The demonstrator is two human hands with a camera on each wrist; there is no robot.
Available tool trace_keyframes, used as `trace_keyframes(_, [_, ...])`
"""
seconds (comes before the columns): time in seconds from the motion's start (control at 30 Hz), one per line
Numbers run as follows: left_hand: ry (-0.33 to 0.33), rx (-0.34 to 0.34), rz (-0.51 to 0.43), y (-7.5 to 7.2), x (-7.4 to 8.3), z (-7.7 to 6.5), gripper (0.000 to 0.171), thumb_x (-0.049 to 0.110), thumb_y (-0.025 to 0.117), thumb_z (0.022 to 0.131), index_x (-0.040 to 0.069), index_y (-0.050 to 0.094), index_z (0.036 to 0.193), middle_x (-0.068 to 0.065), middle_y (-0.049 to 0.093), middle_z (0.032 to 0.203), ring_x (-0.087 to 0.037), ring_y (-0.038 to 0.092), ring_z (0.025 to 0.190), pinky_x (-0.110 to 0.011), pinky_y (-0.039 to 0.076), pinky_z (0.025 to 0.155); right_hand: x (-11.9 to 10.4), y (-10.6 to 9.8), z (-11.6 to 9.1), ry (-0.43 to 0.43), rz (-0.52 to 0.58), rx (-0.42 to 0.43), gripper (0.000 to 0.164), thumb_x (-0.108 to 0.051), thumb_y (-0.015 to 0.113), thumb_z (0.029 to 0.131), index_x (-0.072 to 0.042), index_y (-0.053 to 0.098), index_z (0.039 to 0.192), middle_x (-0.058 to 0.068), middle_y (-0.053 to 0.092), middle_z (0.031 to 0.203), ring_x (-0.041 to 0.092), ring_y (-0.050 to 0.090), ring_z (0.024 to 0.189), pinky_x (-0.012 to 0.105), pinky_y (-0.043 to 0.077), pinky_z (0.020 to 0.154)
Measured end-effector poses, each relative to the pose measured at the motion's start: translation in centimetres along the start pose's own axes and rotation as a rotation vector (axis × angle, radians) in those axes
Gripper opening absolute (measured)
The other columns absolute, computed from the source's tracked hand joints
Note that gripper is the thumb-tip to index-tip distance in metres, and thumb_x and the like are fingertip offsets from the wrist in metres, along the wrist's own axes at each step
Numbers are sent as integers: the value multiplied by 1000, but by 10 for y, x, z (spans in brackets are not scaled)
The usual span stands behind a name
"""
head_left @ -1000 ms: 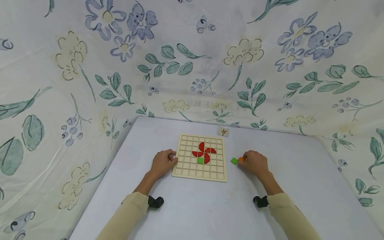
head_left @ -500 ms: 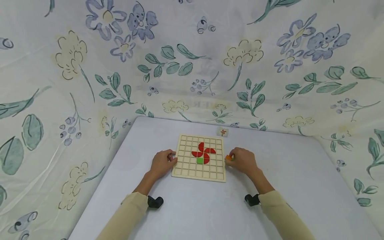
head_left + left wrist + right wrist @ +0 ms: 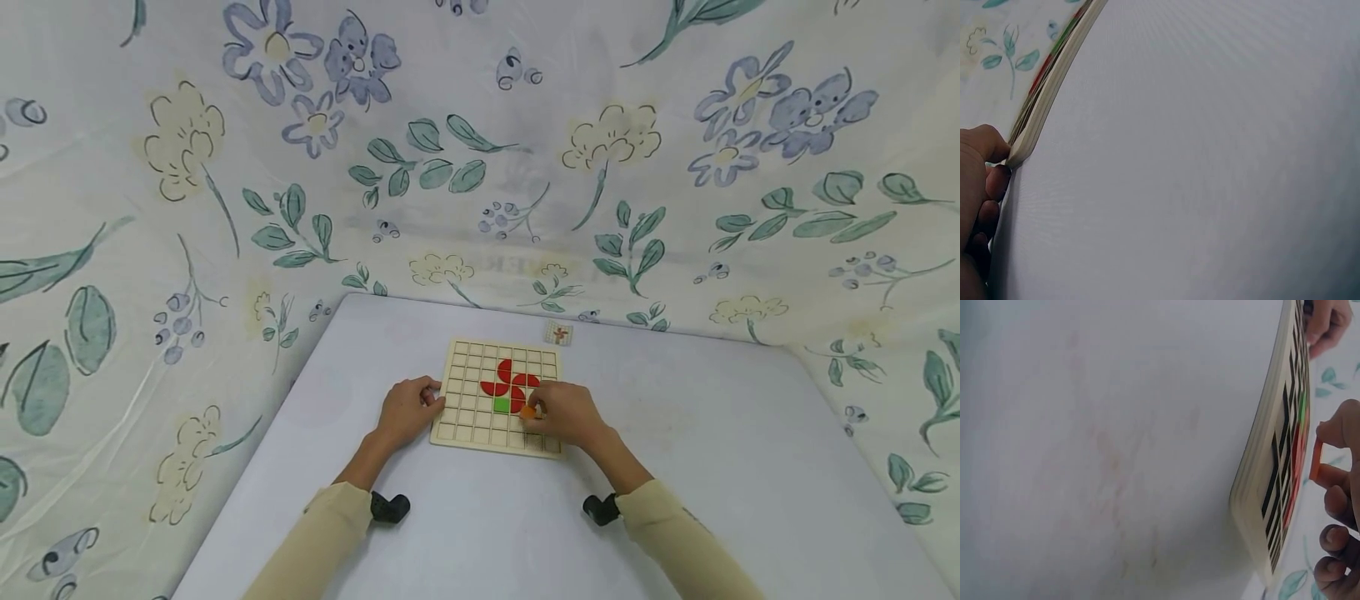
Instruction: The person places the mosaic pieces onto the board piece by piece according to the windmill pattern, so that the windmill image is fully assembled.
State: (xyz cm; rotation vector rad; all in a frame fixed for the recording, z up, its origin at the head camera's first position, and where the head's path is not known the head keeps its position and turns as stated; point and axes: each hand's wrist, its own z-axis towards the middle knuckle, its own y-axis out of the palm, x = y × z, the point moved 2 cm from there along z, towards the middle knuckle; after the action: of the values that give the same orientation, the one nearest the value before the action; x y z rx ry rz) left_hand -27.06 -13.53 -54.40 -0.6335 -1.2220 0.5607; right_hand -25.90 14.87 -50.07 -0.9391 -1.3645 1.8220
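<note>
A pale wooden grid board (image 3: 467,417) lies flat on the white table. Red curved pieces (image 3: 494,388) form a pinwheel in its cells, with a green square tile (image 3: 502,404) beside the lower blade. My left hand (image 3: 406,412) holds the board's left edge; in the left wrist view its thumb and index finger meet at the board's corner (image 3: 1022,152). Thumb and index finger of my right hand (image 3: 566,412) pinch a small orange tile (image 3: 528,412) close over the board's right part. The right wrist view shows this orange tile (image 3: 1316,459) edge-on, above the board's surface.
A small card (image 3: 558,333) printed with a red pinwheel lies behind the board, near the table's back edge. Floral cloth (image 3: 450,192) hangs behind and around the table. Black wrist cameras (image 3: 390,507) sit at both sleeves.
My right hand has carried the orange tile left from the table onto the board's area. The loose green tile beside it has gone from sight. My left hand stays at the board's edge.
</note>
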Motion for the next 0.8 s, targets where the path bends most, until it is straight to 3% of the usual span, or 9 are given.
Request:
trace_keyframes(0.3, [-17,-7,9,1,-2,2,26,21,71,88,5,72,109,9,56,67,-12,48,60,-31,39,60,-21,11,11,-117,-2,36,15,-32,74,75,-19,67,73,-14,53,65,4,45,57,20,38,50])
trace_keyframes(0.8, [-1,-3,2,0,1,1,26,20,71,88,4,72,109,9,55,66,-12,49,59,-31,40,59,-32,17,13,-160,-63,36,18,-33,77,77,-17,74,84,-11,59,76,3,47,61,19,38,51])
